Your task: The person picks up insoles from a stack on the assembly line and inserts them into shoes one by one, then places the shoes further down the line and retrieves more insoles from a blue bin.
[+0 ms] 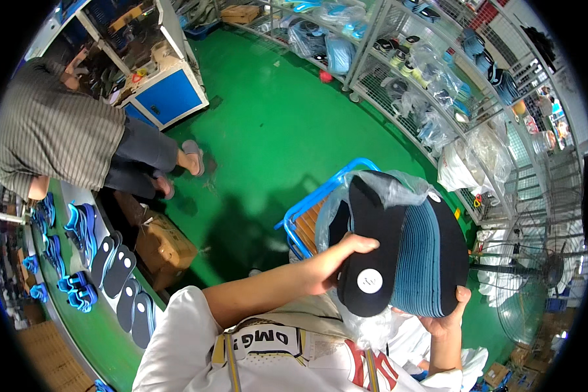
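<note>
The left hand (336, 261) pinches the front black insole (371, 248), smooth and foot-shaped. The right hand (445, 315) cups the ribbed blue-edged insole stack (431, 261) in crinkly clear plastic bag (385, 186).

Green floor (274, 124); wire-mesh shelving (398, 78) along the right, bagged goods on it; blue-and-white cabinet (170, 91) at upper left; standing fan (536, 268) at right; cardboard box (163, 245) beside a green counter (95, 326)

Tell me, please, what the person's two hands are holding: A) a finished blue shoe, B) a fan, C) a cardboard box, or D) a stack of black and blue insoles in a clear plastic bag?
D: the left hand and right hand grip a stack of insoles, black-faced with blue edges, partly wrapped in a clear plastic bag.
</note>
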`<state>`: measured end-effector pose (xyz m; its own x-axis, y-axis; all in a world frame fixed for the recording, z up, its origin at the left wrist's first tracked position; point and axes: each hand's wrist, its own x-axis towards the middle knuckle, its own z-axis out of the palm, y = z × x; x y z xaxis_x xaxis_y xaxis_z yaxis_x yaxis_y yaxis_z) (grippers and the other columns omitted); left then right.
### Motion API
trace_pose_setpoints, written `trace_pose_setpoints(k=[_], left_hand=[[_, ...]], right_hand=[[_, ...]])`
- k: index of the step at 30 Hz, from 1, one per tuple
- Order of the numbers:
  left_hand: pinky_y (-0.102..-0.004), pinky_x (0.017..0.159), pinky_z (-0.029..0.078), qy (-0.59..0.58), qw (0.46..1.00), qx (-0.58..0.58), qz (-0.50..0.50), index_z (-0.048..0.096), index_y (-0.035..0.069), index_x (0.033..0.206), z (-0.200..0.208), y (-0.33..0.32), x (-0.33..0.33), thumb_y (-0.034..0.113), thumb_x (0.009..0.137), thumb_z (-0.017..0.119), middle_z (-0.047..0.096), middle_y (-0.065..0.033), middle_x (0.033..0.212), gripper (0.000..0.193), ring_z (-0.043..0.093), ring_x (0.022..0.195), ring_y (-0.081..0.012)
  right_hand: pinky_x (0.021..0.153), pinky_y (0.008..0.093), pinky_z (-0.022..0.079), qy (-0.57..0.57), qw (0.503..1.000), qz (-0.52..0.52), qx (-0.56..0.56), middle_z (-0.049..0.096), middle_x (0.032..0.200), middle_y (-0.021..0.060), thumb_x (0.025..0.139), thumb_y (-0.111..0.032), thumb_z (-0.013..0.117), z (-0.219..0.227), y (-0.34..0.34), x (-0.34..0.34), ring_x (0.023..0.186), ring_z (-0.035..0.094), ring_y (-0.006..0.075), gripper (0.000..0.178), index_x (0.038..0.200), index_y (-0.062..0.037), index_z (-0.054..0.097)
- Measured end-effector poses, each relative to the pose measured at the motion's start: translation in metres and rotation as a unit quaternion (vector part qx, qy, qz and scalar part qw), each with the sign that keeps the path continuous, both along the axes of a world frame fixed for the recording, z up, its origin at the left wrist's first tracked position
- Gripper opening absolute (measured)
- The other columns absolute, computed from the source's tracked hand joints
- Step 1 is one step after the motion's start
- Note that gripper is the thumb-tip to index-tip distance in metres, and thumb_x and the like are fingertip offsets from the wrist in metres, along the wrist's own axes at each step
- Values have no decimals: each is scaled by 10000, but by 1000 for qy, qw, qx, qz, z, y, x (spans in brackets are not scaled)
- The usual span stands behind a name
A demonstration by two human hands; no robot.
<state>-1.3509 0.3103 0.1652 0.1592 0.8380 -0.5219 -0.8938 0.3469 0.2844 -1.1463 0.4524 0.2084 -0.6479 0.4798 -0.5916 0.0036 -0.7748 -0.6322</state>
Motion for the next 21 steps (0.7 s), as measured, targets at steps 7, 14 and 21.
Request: trace_pose_setpoints(k=[7,14,21], left_hand=[[-345,749,458,28,989,12,145,486,54,1082,11,-57,-34,398,681,560,565,-90,952,533,562,824,-207],[-347,734,461,175,890,-13,420,497,38,1062,19,-200,-21,398,684,540,567,-97,944,524,562,811,-213],[-348,719,465,331,596,-79,727,507,22,1042,58,-365,108,398,687,519,569,-103,937,517,562,797,-219]], right_hand=[[682,709,338,186,981,-50,-20,246,1291,190,563,-621,580,-4,-9,51,1048,364,498,977,1287,-86,202],[714,763,235,208,971,17,116,51,1366,180,522,-663,601,4,9,54,1131,196,544,1120,1328,-141,25],[721,765,220,232,956,92,154,37,1369,178,522,-660,600,38,25,3,1144,161,538,1121,1330,-141,21]])
